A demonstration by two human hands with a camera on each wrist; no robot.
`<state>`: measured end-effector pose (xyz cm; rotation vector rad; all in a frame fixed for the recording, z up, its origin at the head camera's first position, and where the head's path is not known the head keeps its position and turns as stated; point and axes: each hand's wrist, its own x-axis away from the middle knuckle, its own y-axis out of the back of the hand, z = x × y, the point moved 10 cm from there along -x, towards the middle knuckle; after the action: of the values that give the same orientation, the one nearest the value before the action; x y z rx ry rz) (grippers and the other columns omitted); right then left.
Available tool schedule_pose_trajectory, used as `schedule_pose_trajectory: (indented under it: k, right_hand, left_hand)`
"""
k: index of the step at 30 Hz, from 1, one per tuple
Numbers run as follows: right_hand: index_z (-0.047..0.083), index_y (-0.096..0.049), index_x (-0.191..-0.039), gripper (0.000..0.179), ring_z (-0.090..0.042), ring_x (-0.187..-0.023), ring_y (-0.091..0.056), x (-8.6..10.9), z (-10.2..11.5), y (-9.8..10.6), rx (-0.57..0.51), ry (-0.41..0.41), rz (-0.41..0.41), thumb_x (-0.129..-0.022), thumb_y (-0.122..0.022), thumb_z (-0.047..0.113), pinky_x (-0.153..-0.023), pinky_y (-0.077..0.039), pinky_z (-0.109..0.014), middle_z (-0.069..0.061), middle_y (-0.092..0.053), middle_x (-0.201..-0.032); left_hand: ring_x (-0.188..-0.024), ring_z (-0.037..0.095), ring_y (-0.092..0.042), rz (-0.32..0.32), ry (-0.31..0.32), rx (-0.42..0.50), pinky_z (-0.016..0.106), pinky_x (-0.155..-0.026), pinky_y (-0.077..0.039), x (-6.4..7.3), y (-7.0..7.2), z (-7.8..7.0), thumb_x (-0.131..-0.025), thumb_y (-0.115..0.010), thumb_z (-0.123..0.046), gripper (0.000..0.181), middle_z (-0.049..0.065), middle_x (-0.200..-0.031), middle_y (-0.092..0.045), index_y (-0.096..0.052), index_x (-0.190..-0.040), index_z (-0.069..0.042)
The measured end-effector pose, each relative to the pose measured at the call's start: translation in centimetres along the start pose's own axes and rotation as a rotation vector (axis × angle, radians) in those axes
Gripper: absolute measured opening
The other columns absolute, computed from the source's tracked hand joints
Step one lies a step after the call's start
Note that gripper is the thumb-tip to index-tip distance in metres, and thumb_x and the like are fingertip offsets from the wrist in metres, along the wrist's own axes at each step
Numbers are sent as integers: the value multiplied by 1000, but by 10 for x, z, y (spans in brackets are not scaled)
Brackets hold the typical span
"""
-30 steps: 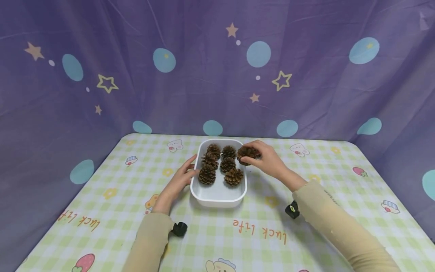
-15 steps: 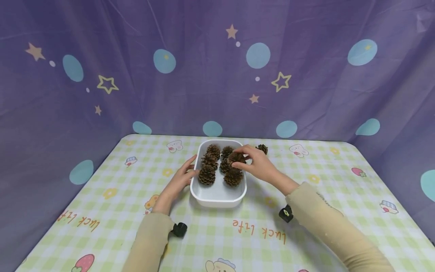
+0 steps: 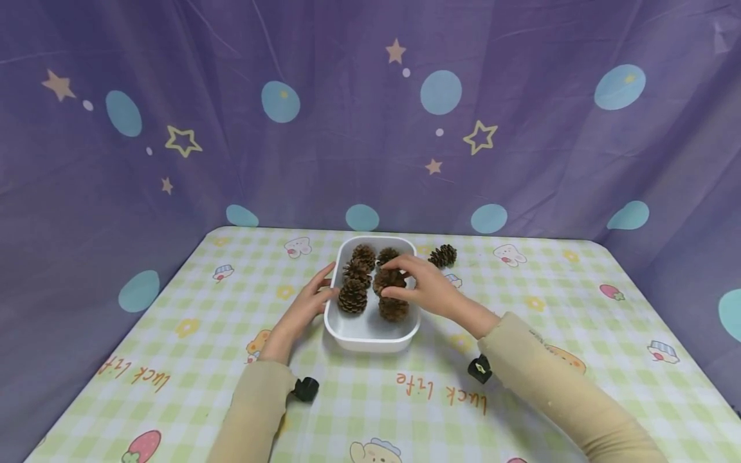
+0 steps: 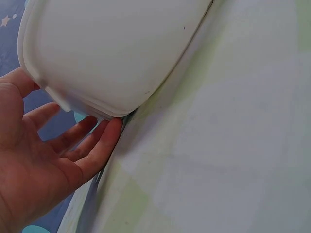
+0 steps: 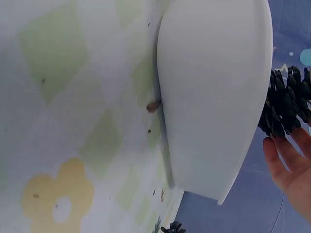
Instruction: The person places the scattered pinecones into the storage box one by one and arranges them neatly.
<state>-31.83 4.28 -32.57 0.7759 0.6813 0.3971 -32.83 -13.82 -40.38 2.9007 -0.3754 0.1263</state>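
Several brown pine cones sit in a white rectangular tub (image 3: 373, 345), roughly in two rows. My right hand (image 3: 433, 290) reaches over the tub's right rim and pinches a pine cone (image 3: 389, 281) between thumb and fingers, above the right row. In the right wrist view this pine cone (image 5: 287, 103) shows just past the rim, fingertips against it. My left hand (image 3: 302, 312) rests against the tub's left side. Its fingers (image 4: 87, 158) lie loosely along the wall in the left wrist view, thumb by the rim. The held cone and hand partly cover the cones beneath.
Another pine cone (image 3: 443, 256) lies on the table right of the tub's far corner. A green-and-white checked cloth (image 3: 220, 334) covers the table. Small brown crumbs, including a loose flake (image 5: 153, 107), lie beside the tub. A purple curtain (image 3: 370, 128) hangs behind.
My right hand has carried the pine cone leftward from the tub's right rim to over the right row, uncovering the cone on the table. The left hand stays in place.
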Motion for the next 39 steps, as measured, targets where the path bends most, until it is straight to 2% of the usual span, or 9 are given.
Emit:
schedule_pose_trajectory:
  k: [8,14,17,20,27,34,39]
  right_hand:
    - [20,-58,-118,45,-10,-97,-56,-1,13,-7,-24,30,19,-79,-66,41,-82,-49,-31,4,-58,-113]
    - [19,-58,-117,44,-9,-93,-56,-3,19,-6,-43,57,-18,-78,-68,37,-81,-50,-30,3,-59,-112]
    - [17,-59,-115,43,-10,-97,-56,-4,26,-9,-64,91,-26,-78,-70,34,-85,-49,-30,1,-60,-112]
    - [14,-59,-115,41,-10,-102,-54,-4,31,-16,-99,113,-3,-78,-70,31,-89,-47,-29,0,-60,-112]
    - [18,-58,-115,39,-7,-100,-54,-1,37,-35,-118,123,55,-81,-66,36,-88,-48,-29,5,-58,-110]
    - [11,-58,-117,43,-10,-104,-54,-2,40,-50,-94,114,126,-82,-65,36,-90,-48,-32,1,-56,-113]
    - [10,-57,-118,45,-13,-104,-54,-1,39,-62,-65,98,182,-83,-63,37,-88,-49,-35,-1,-56,-115]
  left_hand:
    - [-120,43,-41,0,-8,16,48,-95,-45,1,0,-2,-91,-47,-15,63,24,-136,-32,-17,-147,-20]
    - [-120,44,-40,6,-11,13,48,-94,-45,0,0,-1,-92,-47,-16,63,24,-136,-31,-17,-147,-21]
    - [-120,44,-40,7,-11,9,48,-94,-45,-1,1,-1,-92,-47,-16,63,24,-136,-31,-17,-147,-21]
    - [-120,43,-41,7,-9,5,47,-94,-46,-1,1,-1,-92,-47,-16,62,24,-136,-31,-17,-147,-21]
    - [-117,38,-45,-15,-32,-30,40,-89,-50,-16,7,23,-91,-49,-23,63,19,-134,-36,-19,-146,-26]
    - [-119,35,-44,-19,-14,-30,39,-89,-51,-14,6,20,-92,-49,-21,62,19,-136,-36,-20,-146,-28]
    - [-121,37,-42,-7,2,-12,40,-90,-50,-6,2,7,-93,-47,-17,61,22,-137,-34,-19,-146,-24]
